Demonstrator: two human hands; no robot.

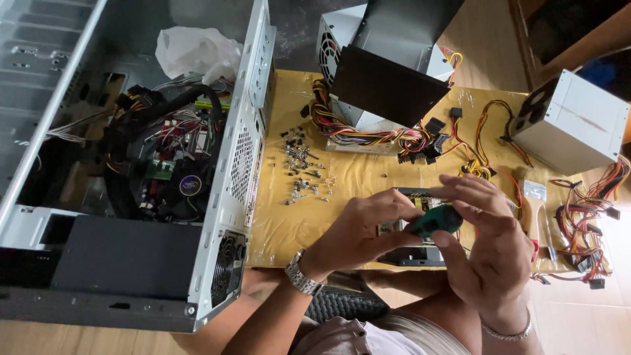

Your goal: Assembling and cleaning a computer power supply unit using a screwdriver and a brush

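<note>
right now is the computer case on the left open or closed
Open. The computer case lies on its side with the side panel off, so the cables, the board and a round cooler inside are in plain view.

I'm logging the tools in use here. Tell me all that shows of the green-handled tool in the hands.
The green-handled tool shows only a rounded teal handle, plastic or rubber by its look, with a darker end. It lies roughly level between the left hand and right hand, whose fingers wrap it. Its shaft and tip are hidden. It is above the opened metal unit.
</note>
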